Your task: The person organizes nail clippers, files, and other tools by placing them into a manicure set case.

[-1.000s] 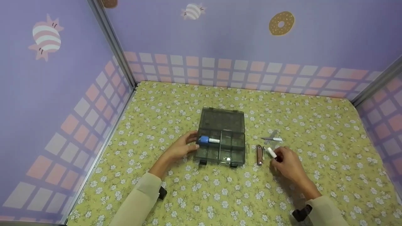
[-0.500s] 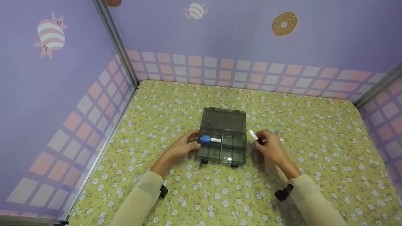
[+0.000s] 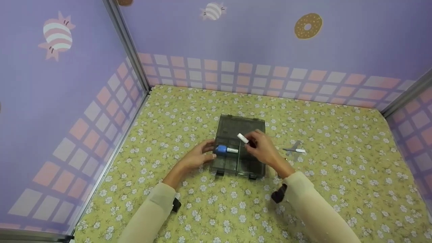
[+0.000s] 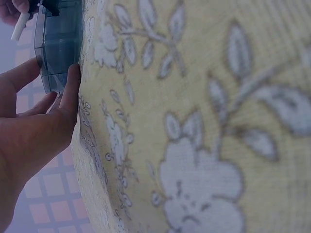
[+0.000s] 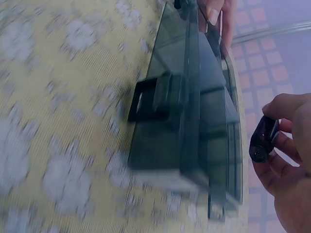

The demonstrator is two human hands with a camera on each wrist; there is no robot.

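A smoky see-through compartment box point(image 3: 248, 130) lies open in the middle of the flowered cloth. One left compartment holds a blue-and-white item point(image 3: 225, 150). My left hand point(image 3: 210, 152) rests against the box's left wall with fairly straight fingers point(image 4: 72, 92) touching the box point(image 4: 60, 43). My right hand point(image 3: 252, 141) hovers over the box and pinches a small white stick with a dark end point(image 3: 242, 137). The stick's dark end point(image 5: 262, 138) shows in the right wrist view, beside the box point(image 5: 194, 111).
A small metal tool with a white handle point(image 3: 294, 150) lies on the cloth right of the box. Purple patterned walls point(image 3: 236, 40) close off the back and both sides. Black latches point(image 5: 153, 102) stick out from the box's near edge.
My right hand has lifted the white stick from the cloth at the right and carried it left, over the open box. The left hand has stayed on the box.
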